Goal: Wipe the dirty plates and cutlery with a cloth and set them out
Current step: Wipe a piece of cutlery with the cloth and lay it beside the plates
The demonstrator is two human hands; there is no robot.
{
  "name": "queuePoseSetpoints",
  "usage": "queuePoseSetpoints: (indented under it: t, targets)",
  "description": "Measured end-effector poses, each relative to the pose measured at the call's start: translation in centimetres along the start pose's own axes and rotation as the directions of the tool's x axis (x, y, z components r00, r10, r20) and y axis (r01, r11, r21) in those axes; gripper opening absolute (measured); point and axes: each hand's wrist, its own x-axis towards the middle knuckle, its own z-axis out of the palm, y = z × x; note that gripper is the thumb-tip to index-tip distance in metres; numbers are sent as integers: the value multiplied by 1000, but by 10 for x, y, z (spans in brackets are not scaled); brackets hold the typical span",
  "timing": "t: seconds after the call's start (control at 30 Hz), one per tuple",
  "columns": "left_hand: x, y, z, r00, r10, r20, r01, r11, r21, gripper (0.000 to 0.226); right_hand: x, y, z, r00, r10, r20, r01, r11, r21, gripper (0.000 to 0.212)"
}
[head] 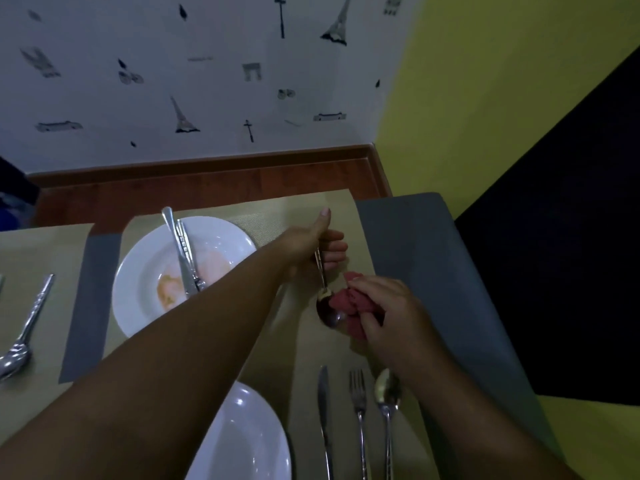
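Observation:
My left hand [317,245] grips the handle of a spoon [328,311], thumb up, with the bowl pointing down toward me over the tan placemat [304,216]. My right hand [388,308] holds a crumpled red cloth [351,303] pressed against the spoon's bowl. To the left sits a dirty white plate [149,268] with orange smears, and a knife and fork [183,254] lie across it. A clean white plate [242,441] stands near me, with a knife [325,410], a fork [360,417] and a spoon [387,407] laid out to its right.
Another spoon [24,334] lies on the placemat at the far left. Grey bands [88,306] edge the placemats. The wooden table's far rim [207,168] meets a patterned white wall; a yellow wall stands to the right.

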Motion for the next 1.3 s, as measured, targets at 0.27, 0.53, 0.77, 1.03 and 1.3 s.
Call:
queuePoseSetpoints:
  t: [0.27,0.53,0.77,1.03,1.3]
  targets:
    - [17,0,-10,994,-96,-48,88,986,-142,55,-2,9,-5,999,44,29,-45,999,20,47]
    - [20,11,-18,996,58,-70,-23,903,428,25,0,5,-5,997,68,41,-69,996,47,45]
    - [31,3,-7,938,291,-189,-190,887,421,15,-3,8,-3,997,76,32,-77,996,37,47]
    - [46,-2,-3,870,402,-287,-232,846,481,21,-9,13,-4,994,96,48,-97,995,30,43]
    - [-17,-9,-34,838,337,-430,-233,932,277,25,9,-13,15,999,-3,34,0,998,70,49]
